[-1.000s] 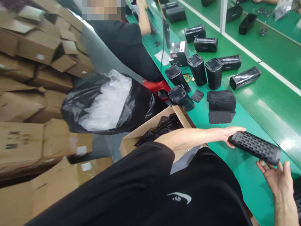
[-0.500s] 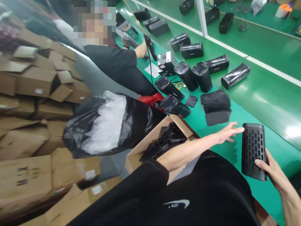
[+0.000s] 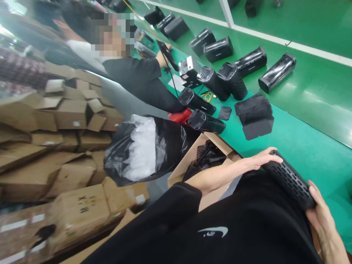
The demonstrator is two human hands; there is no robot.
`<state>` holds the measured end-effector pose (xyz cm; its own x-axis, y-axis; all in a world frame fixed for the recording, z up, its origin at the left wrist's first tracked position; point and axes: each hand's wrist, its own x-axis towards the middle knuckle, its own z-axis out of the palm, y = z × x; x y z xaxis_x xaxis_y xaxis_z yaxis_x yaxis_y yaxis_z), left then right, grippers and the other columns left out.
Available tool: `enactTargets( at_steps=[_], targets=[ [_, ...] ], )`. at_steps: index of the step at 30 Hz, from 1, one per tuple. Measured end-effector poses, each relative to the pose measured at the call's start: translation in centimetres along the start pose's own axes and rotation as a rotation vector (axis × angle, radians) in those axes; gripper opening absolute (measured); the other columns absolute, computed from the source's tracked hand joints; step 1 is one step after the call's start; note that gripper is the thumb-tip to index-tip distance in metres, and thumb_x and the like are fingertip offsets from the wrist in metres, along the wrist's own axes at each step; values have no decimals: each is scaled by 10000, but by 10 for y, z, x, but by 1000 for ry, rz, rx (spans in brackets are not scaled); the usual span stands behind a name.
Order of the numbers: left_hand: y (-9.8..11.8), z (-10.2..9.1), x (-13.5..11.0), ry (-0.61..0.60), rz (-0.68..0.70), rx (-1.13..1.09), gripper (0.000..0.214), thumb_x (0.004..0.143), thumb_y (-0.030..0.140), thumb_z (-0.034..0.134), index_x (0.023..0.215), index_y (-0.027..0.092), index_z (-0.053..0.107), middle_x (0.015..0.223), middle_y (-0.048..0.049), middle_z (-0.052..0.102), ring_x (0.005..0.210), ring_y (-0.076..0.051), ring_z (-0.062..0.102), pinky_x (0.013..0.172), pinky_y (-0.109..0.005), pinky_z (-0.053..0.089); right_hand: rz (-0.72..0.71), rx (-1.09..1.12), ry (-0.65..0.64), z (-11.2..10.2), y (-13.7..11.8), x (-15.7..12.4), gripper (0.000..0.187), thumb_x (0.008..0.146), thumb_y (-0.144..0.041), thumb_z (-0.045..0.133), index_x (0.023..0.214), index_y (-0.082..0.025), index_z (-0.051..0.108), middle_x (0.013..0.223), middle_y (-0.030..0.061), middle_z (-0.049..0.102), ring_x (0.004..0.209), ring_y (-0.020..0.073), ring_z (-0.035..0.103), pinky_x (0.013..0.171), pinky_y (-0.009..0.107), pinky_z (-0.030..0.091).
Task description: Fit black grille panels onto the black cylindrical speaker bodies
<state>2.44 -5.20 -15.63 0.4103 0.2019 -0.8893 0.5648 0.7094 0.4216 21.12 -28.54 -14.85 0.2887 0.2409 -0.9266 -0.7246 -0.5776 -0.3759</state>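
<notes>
A black speaker housing [image 3: 290, 178] with rows of slotted holes is held slantwise in front of my body, over the table's near edge. My left hand [image 3: 265, 158] grips its upper left end, thumb and fingers over the edge. At the lower right end, my right hand [image 3: 320, 209] is closed round it, with the thumb on top. Beyond my hands lies a stack of thin black sheets [image 3: 257, 113] on the green table [image 3: 297, 135]. An open carton [image 3: 178, 174] with black perforated parts [image 3: 205, 156] stands below my left forearm.
Several black speakers [image 3: 231, 79] stand or lie along the table. A small black pad [image 3: 224, 113] lies near them. A co-worker [image 3: 137, 79] sits at the left, beside a black plastic bag [image 3: 170, 146] with white contents. Cardboard boxes [image 3: 79, 209] are piled further left.
My left hand has closed on the upper end of the speaker housing. The housing has tilted from upright to slanting and come closer to my body. The view has shifted somewhat.
</notes>
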Motion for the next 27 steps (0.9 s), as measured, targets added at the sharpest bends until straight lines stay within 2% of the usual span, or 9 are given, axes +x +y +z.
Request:
enactTargets(
  at_steps=[3,7,13,17,19,21,23,25,27],
  targets=[
    [2,1,-3,-4,-121,5,1009,589,628,882,1475,358,483,1341,-65,658,1116,-280,684,957,-408,570,106,83,31,6,-1,5,746,558,-502,982,1212,-267,712,1039,20,791,824,240,730,776,382,645],
    [6,3,-4,44,-174,-15,948,588,605,878,1398,308,484,1140,-39,690,972,-237,694,803,-322,562,170,86,-1,2,-9,20,710,517,-428,989,1152,-227,744,1032,45,797,813,251,732,796,415,649],
    [2,9,-1,94,-192,-99,782,573,540,864,1235,301,523,955,8,674,854,-225,674,721,-320,534,244,54,-22,-8,-9,42,637,493,-374,991,1060,-195,761,988,82,794,806,296,739,802,488,651],
    [-6,13,-8,144,-124,-93,682,614,525,836,1195,312,549,1004,10,662,971,-246,669,781,-325,530,212,24,-11,-7,-9,38,739,447,-406,1016,1104,-210,742,946,64,780,771,293,727,746,455,638],
    [-11,10,-17,142,-39,-66,662,648,525,822,1222,317,564,1151,1,658,1120,-257,643,913,-347,530,167,-3,-20,-5,-12,26,857,442,-436,1033,1217,-242,722,986,47,775,818,294,732,759,430,627],
    [-14,4,-28,98,85,-39,708,668,525,824,1300,327,574,1333,-10,618,1279,-272,580,1072,-384,484,32,-64,-36,-2,-16,8,928,506,-498,1022,1345,-296,680,1171,40,759,956,285,729,831,393,607],
    [-15,-4,-41,11,206,-36,820,671,520,841,1416,346,546,1462,-24,558,1373,-285,523,1165,-401,420,-142,-136,-56,0,-20,-10,924,591,-547,989,1421,-352,635,1403,18,677,1145,257,679,949,334,554],
    [-13,-11,-52,-85,288,-35,896,685,513,858,1495,357,506,1479,-38,539,1360,-284,525,1159,-385,406,-249,-193,-86,0,-22,-22,898,651,-552,963,1455,-375,604,1537,3,585,1285,242,600,1067,304,475],
    [-11,-16,-58,-150,340,-13,878,711,504,870,1494,345,507,1373,-43,568,1243,-261,562,1064,-354,434,-294,-246,-90,-4,-21,-27,917,625,-567,966,1439,-351,604,1542,32,572,1316,282,567,1136,364,433]
  ],
)
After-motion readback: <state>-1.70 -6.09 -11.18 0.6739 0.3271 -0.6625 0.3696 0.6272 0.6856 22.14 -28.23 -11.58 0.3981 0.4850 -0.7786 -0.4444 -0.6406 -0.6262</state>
